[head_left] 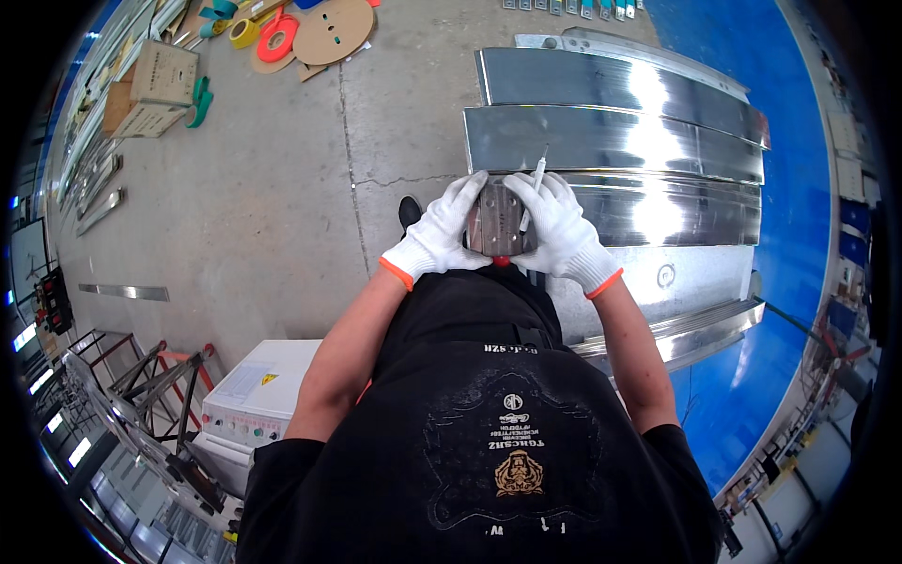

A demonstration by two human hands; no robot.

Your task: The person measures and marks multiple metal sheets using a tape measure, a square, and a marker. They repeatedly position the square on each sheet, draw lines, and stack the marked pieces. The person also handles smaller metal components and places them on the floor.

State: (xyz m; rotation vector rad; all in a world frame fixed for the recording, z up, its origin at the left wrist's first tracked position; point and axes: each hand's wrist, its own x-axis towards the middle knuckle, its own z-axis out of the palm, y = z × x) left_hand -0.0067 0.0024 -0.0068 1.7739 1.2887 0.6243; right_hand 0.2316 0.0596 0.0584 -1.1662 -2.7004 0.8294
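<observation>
Both my hands wear white knit gloves with orange cuffs. Between them is a grey metal block or plate with small holes (500,221). My left hand (439,226) is closed on its left side, fingers along the far edge. My right hand (561,226) grips its right side and also has a slim white pen-like tool (537,179) with a dark end between thumb and fingers. A small round red part (502,260) shows at the block's near edge; whether it is attached cannot be told. The block's underside is hidden.
Long shiny metal panels (611,136) lie side by side to the right, beside a blue floor strip (789,282). A white control cabinet (263,385) stands at lower left. Cardboard box (164,80), tape rolls (277,38) and a cardboard disc (334,28) lie at far left.
</observation>
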